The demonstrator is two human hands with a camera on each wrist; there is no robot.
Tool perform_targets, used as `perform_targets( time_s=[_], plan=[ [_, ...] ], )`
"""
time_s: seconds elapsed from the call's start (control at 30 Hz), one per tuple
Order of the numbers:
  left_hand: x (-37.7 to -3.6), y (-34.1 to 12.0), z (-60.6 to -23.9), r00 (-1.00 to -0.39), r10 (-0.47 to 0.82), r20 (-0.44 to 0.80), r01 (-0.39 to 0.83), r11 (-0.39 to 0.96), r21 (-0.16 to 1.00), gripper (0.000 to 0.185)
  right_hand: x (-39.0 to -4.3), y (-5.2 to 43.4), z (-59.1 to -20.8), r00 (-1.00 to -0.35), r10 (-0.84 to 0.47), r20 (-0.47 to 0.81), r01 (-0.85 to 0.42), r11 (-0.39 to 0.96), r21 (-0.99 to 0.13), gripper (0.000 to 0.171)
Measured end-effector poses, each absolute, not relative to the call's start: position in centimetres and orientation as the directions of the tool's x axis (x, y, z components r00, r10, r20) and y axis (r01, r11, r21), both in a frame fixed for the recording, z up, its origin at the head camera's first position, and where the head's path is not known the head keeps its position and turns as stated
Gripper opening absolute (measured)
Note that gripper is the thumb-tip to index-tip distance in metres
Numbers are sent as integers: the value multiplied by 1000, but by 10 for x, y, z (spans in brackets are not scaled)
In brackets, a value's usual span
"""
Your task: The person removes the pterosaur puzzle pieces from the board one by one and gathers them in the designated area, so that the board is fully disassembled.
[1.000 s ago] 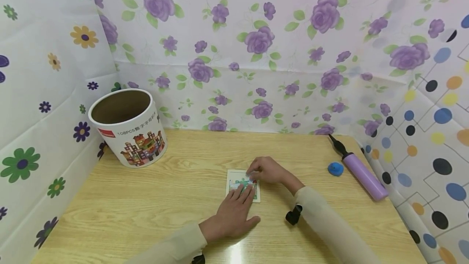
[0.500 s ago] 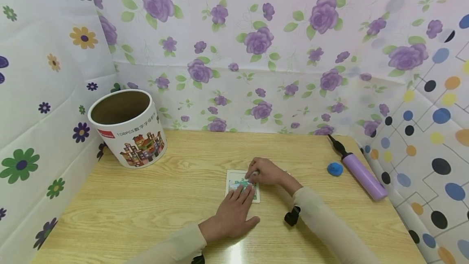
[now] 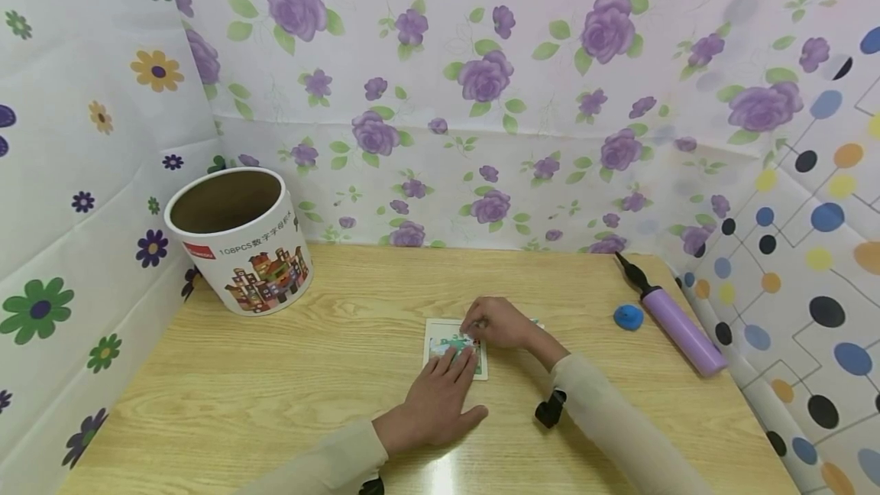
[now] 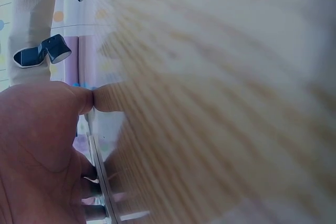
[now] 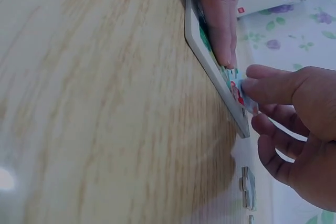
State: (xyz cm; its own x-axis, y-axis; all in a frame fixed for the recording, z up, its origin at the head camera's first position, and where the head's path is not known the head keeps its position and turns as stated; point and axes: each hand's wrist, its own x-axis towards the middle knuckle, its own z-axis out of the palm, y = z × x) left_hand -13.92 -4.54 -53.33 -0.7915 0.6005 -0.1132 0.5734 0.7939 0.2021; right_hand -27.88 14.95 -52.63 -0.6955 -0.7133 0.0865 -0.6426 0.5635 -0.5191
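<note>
A small white puzzle board (image 3: pixel 438 336) with a colourful picture lies flat on the wooden table (image 3: pixel 289 373). My left hand (image 3: pixel 459 358) rests flat on the board's near half with straight fingers (image 5: pixel 221 19), pressing it down. My right hand (image 3: pixel 471 326) is at the board's far right corner, fingers curled. Its fingertips (image 5: pixel 255 84) pinch a small colourful puzzle piece (image 5: pixel 238 88) against the board's edge (image 5: pixel 209 59). In the left wrist view the palm (image 4: pixel 37 150) lies beside the board's edge (image 4: pixel 100 167); the rest is blurred wood.
An open round cardboard canister (image 3: pixel 241 239) printed with buildings stands at the back left. A purple hand pump (image 3: pixel 677 323) and a small blue object (image 3: pixel 629 317) lie at the right. Loose puzzle pieces (image 5: pixel 247 184) lie beside my right hand. Patterned sheets wall in three sides.
My right hand has edged slightly closer to the board's corner. The left hand and the board have not moved.
</note>
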Motion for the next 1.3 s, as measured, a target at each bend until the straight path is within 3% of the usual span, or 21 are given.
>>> perform_targets(
  time_s=[0.27, 0.53, 1.3],
  plan=[
    [-139, -44, -529, -796, 589, -140, 564, 805, 184, 81, -275, 154, -515, -759, -648, 56, -531, 567, -629, 18],
    [-138, -44, -527, -797, 586, -149, 558, 807, 193, 81, -272, 166, -500, -791, -610, 42, -477, 573, -666, 25],
    [-138, -44, -528, -797, 593, -113, 571, 801, 180, 80, -267, 243, -499, -867, -488, 101, -433, 639, -635, 16]
  ],
)
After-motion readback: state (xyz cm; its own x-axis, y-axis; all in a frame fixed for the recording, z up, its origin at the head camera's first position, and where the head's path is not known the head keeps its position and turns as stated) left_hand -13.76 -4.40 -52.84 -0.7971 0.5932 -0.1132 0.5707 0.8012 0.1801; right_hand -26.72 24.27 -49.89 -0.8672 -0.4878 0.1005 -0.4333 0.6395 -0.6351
